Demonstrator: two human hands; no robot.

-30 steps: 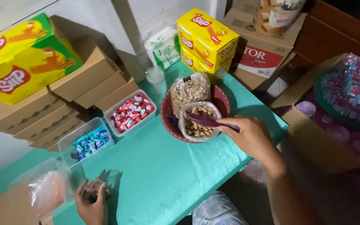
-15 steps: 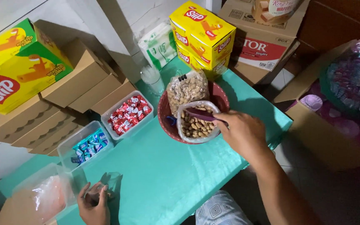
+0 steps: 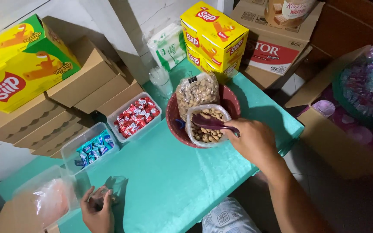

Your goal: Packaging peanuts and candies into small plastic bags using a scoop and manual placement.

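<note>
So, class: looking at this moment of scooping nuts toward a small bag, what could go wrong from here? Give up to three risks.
1. The right hand holds the scoop in an open nut bag far from the small bag in the left hand; nuts may spill on the table during the carry.
2. The small bag's mouth looks narrow and limp, so nuts may miss it.
3. The nut bag sits loosely in the bowl and could tip.

We see a purple scoop (image 3: 211, 123) dipped in an open nut bag (image 3: 207, 126) (clear), small clear bag (image 3: 109, 194) at seven o'clock.
</note>
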